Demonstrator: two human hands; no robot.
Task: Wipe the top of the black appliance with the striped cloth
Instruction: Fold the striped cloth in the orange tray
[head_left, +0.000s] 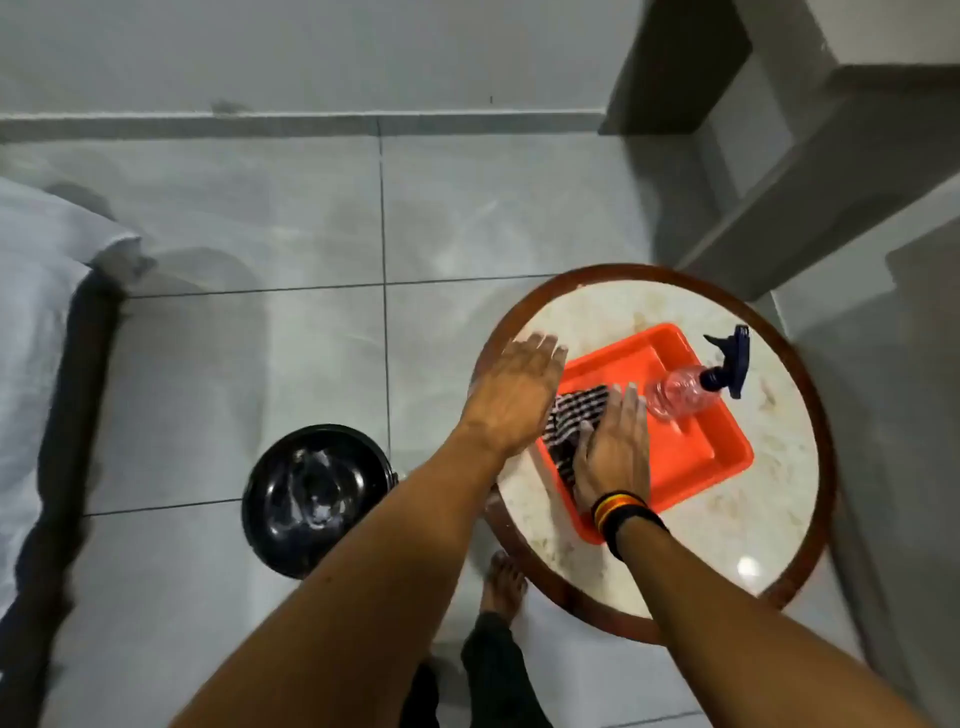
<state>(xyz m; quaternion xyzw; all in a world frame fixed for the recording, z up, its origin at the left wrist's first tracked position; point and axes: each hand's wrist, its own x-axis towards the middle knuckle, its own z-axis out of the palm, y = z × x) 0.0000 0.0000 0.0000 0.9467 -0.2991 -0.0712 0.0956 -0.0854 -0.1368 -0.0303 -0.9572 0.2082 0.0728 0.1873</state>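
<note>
The forearms fill the near edge, both reaching far and right toward the table (769, 561), a round marble-look top with a dark wood rim. Left of it, on the tiled floor, sits the appliance (317, 499), round, black and glossy, its top not yet touched. On the table lies an orange tray (691, 457). A spray bottle (696, 387) lies tipped on the tray's far right side. The cloth (571, 421), striped black and white, is bunched at the tray's left edge. The left hand (511, 392) hovers over that edge, fingers spread and flat, holding nothing. The right hand (615, 452) rests flat on the cloth, fingers together, pressing rather than pinching. The cloth looks light, soft and limp, so it should gather easily; bunching the middle into the palm seems the best hold.
</note>
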